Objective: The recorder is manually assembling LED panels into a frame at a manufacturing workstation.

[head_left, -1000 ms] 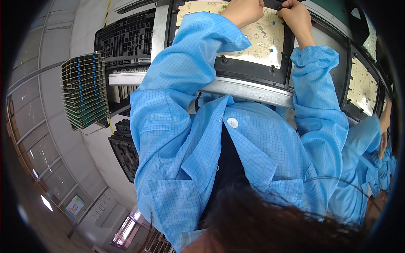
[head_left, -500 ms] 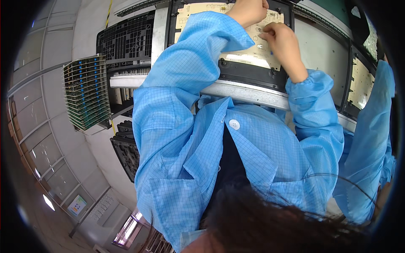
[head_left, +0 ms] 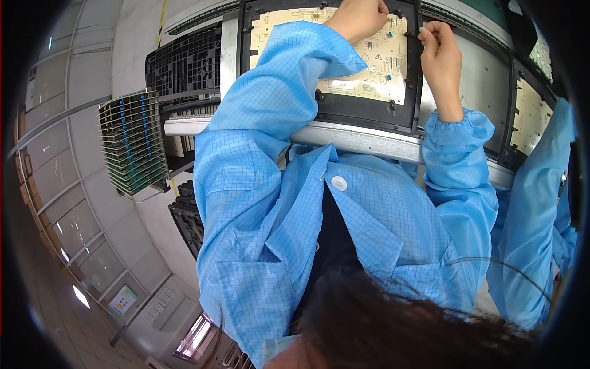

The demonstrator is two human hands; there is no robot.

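A cream circuit board (head_left: 369,85) lies in a black carrier frame (head_left: 362,112) at the top of the view. Above its upper part is my left hand (head_left: 356,19), fingers curled; what they hold, if anything, is hidden. My right hand (head_left: 444,61) hovers just right of the frame's right side. Its thumb and bent forefinger come together near a small black clip (head_left: 420,38), and I cannot make out anything between them. Small blue components (head_left: 389,77) stand on the board's right part, and a small yellow one (head_left: 316,16) sits near its top edge.
A metal rail (head_left: 362,140) runs along the near side of the frame. To the left stand a rack of stacked boards (head_left: 132,144) and black plastic trays (head_left: 184,67). At the right, another carrier holds a board (head_left: 530,117), beside another person's blue sleeve (head_left: 531,209).
My right hand has moved right, from over the board to beyond the frame's right side. My left hand stays near the board's top. The view has shifted slightly.
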